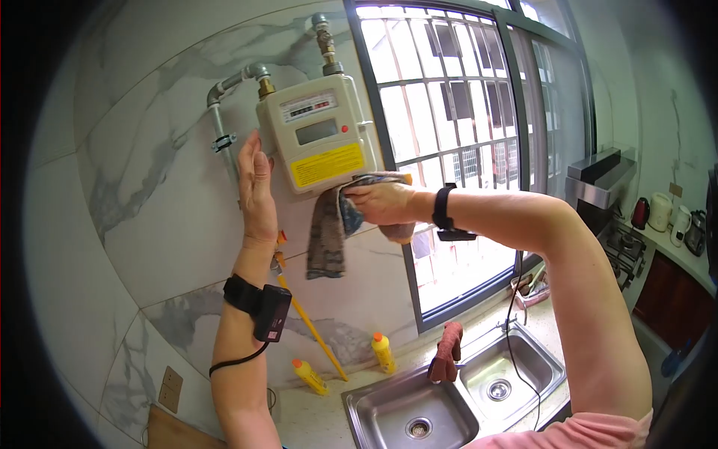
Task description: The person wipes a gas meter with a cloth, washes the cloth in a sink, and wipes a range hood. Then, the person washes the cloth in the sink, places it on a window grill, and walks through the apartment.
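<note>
"What's that in the right hand (383, 203)?"

"A grey-brown patterned cloth (326, 238). The fingers are closed on it, up at the lower edge of the gas meter (318, 135), and one end hangs loose."

"And the left hand (258, 200)?"

"Raised by the meter's left side, near the metal pipe (218, 120). Its fingers point upward, straightened and gripping nothing. From here I can't tell whether they touch the tiled wall (164, 217)."

"What's underneath?"

"A yellow pipe (308, 320) slants down toward the table (310, 419). Two yellow bottles (308, 376) with orange caps stand there, one on each side of the pipe's lower end."

"And past those?"

"The double sink (374, 410), with a reddish-brown cloth (449, 348) hung between its basins. The barred window (441, 127) is just right of the meter."
</note>
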The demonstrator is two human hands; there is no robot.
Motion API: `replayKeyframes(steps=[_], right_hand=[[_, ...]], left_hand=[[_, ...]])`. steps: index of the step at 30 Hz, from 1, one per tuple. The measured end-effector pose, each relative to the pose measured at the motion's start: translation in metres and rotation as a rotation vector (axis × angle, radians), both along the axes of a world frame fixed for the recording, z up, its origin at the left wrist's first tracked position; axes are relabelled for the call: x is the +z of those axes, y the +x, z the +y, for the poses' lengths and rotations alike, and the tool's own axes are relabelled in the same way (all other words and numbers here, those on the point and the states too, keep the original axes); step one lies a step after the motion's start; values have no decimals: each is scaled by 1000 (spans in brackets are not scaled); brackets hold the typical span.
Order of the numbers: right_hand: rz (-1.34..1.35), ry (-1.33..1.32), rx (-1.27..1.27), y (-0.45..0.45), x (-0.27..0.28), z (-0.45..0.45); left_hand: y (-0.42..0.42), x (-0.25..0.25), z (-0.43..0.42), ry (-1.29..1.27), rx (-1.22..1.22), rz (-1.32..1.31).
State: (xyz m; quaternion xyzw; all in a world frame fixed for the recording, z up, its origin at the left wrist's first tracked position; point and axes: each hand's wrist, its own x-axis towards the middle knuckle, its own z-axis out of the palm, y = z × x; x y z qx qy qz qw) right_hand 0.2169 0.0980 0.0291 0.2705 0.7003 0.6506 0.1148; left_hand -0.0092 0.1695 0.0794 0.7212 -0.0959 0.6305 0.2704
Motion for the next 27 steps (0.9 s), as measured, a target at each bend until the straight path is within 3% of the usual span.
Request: replayKeyframes(steps=[4,5,8,9,10,12,14,16,18,19,21,23,24,25,26,27], right_hand=[[261,5,131,45,3,-37],[343,-58,56,63,1,-39],[971,-26,494,74,11,-57],[1271,-216,513,64,23,-75],[1358,-59,636,63,28,-69],[1306,197,305,67,43,-35],[1164,101,-54,20,74,-52],[1395,-46,816,16,70,-1],[1521,232,914,-2,53,15],[1693,184,840,0,43,25],[1996,-70,1018,17,5,82],[1984,5,1047,5,-22,72],[1818,205,977,-9,-33,45],[1963,27,1090,-12,-33,41],[2035,-22,998,-6,-28,31],[1831,105,885,5,-27,40]], left_hand=[[19,2,-12,-44,-61,61],[23,3,-12,-44,-77,72],[28,2,-11,-77,-108,37],[29,2,-17,-110,-138,38],[30,1,-21,-143,-168,39],[33,0,-19,-120,-172,39],[35,-1,-18,-112,-215,18],[34,-1,-14,-127,-210,36],[34,0,-14,-121,-203,45],[35,0,-14,-112,-200,43],[35,-2,-14,-97,-197,46],[35,-2,-14,-82,-201,57],[36,-3,-13,-80,-194,54],[37,-3,-12,-71,-191,45],[40,-2,-11,-65,-188,39],[41,-2,-11,-64,-196,53]])
